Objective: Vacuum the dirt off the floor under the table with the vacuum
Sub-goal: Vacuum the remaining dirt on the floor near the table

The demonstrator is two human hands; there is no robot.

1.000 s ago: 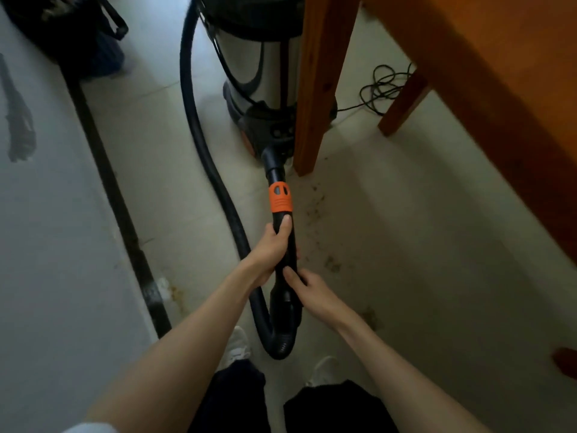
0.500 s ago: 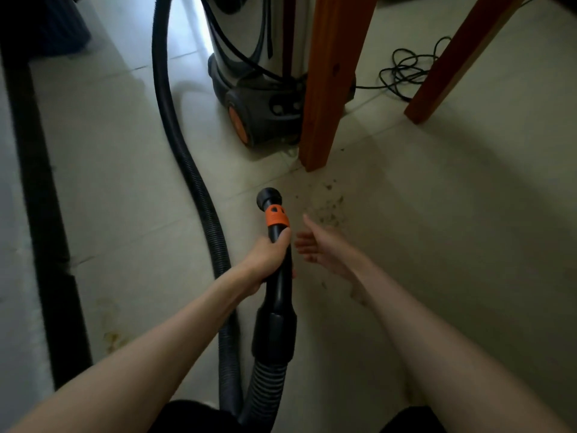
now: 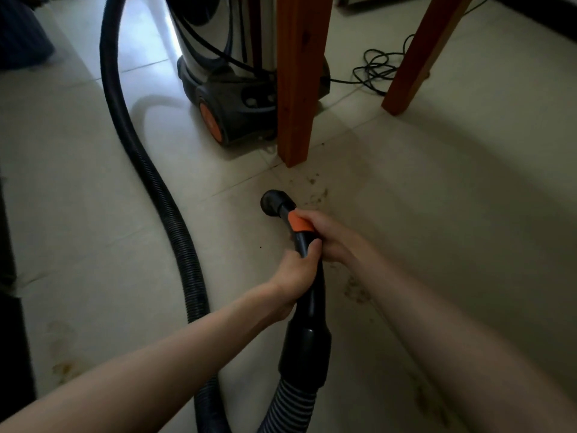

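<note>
Dim, soft pic; glare on vacuum canister [image 3: 193,29], edges warped.

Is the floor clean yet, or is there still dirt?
Not yet. Both hands, left and right, hold the nozzle, which points near the dirt by the table leg. Those specks and the smudges closer in are still on the floor. No patch looks clearly cleaned yet.

Black vacuum nozzle [image 3: 274,203] with orange collar, low beside scattered dirt [image 3: 315,190]; steel canister [image 3: 228,73] behind

Pale tiled floor [image 3: 78,189] with thin grout lines, dimly lit. Two reddish wooden legs [image 3: 299,76] stand on it. A tangled black cord [image 3: 376,68] lies between them.
</note>
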